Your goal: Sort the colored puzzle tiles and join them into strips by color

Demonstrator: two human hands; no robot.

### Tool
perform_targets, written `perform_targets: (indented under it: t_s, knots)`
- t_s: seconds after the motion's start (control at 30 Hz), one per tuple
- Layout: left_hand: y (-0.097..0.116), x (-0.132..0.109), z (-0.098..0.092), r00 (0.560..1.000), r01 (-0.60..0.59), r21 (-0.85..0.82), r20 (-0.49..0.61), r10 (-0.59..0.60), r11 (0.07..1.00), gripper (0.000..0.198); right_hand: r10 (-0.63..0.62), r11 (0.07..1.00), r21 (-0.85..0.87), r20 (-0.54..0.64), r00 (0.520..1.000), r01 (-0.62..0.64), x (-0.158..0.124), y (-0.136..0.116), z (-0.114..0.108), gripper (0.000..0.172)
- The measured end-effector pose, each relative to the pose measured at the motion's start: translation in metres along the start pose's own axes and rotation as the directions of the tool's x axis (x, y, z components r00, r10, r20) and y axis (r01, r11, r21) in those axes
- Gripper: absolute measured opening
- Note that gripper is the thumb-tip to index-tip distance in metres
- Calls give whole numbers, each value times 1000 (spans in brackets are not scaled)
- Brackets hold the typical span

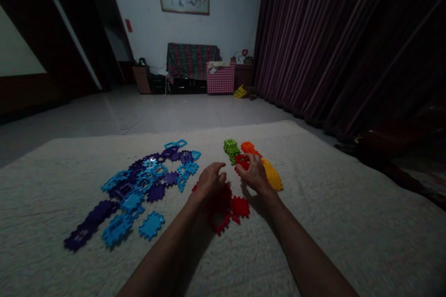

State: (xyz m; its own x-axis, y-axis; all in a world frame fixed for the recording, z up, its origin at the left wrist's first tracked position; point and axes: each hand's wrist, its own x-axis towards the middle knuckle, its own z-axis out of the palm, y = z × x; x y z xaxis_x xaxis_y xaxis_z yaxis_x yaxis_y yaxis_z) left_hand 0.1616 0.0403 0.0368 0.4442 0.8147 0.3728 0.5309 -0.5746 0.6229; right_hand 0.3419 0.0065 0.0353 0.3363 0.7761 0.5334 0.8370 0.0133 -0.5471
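Note:
My right hand [255, 175] is closed on a red interlocking tile [242, 161] with a toothed edge, thumb on the near side and fingers over the top. To its left, my left hand [211, 180] hovers at the red tiles [220, 202], its thumb and index finger apart and nothing visible between them. The red tiles lie in a loose pile, partly hidden under that hand and forearm. Just beyond my right hand are a row of green tiles [231, 148] and some orange tiles [248, 147]. Yellow tiles [272, 175] lie beside my right wrist.
Blue tiles [151, 225] and purple tiles [100, 211] are scattered across the left of the pale quilted cover [331, 204]. Past its far edge are a tiled floor with a white cable, a low cabinet [190, 85] and dark curtains [306, 46] on the right.

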Motion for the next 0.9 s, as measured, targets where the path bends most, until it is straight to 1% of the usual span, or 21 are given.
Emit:
perform_targets:
  t_s: [0.07, 0.13, 0.2, 0.3, 0.4, 0.5, 0.63, 0.73, 0.83, 0.9]
  knots:
    - [14, 11, 15, 997, 21, 67, 66, -25, 998, 46, -10, 1000, 20, -40, 999, 11, -4, 4, 8, 37]
    - [21, 20, 30, 991, 28, 103, 126, -41, 994, 47, -22, 999, 35, -68, 997, 24, -6, 8, 15, 37]
    - [21, 26, 41, 985, 38, 123, 162, -57, 992, 46, -43, 998, 45, -94, 995, 47, -6, 12, 20, 38]
    - [14, 26, 50, 986, 39, 128, 157, -59, 991, 44, -65, 996, 51, -109, 992, 71, -5, 17, 25, 38]
    - [10, 24, 54, 989, 29, 148, 140, -50, 989, 42, -78, 996, 39, -77, 994, 81, -5, 20, 28, 39]
    - [10, 23, 56, 989, 39, 145, 136, -59, 989, 41, -63, 997, 32, -56, 996, 65, -5, 21, 30, 39]
    - [11, 26, 57, 991, 55, 66, 120, -63, 996, 51, -25, 999, 32, -40, 999, 26, -6, 21, 31, 35]
    - [10, 28, 57, 989, 92, 57, 110, -98, 994, 58, -5, 999, 39, -30, 1000, 6, -7, 18, 30, 32]
    - [9, 29, 57, 987, 119, 42, 105, -123, 992, 65, 10, 999, 52, -21, 1000, -9, -8, 16, 28, 33]
    - [7, 30, 57, 986, 127, 25, 103, -129, 992, 64, 35, 997, 68, -20, 999, -34, -9, 14, 26, 35]
